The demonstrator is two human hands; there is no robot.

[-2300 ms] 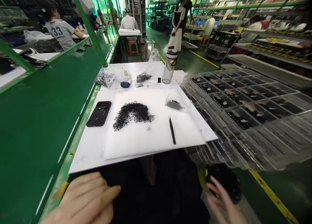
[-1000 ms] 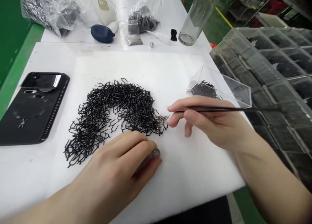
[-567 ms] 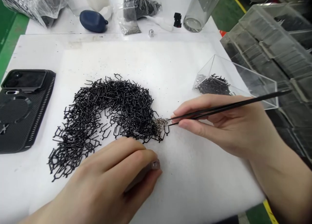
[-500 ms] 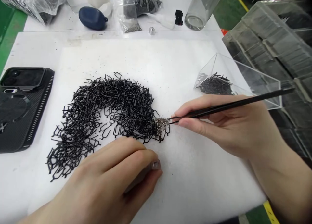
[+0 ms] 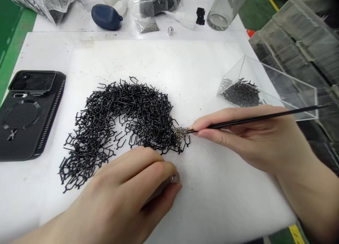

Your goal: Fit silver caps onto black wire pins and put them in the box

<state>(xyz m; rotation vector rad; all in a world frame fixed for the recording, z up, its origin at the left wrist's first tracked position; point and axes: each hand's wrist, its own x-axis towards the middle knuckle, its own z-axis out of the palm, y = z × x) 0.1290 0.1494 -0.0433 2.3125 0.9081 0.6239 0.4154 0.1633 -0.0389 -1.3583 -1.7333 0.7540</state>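
Black tweezers (image 5: 265, 116), pinched in the right hand (image 5: 243, 138), meet the silver bits (image 5: 180, 133) beside the fork pile (image 5: 127, 99) mid-desk (image 5: 47, 53); the left hand (image 5: 132, 187) grips a small clear piece (image 5: 174, 178). Dark pieces (image 5: 241, 92) fill part of the box (image 5: 286, 86) near the right edge; most seem left piled.

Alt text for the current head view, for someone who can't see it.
The right hand holds slim black tweezers with their tips at tiny silvery bits against an arched pile of black forked pieces; the left hand holds a mostly hidden clear object.
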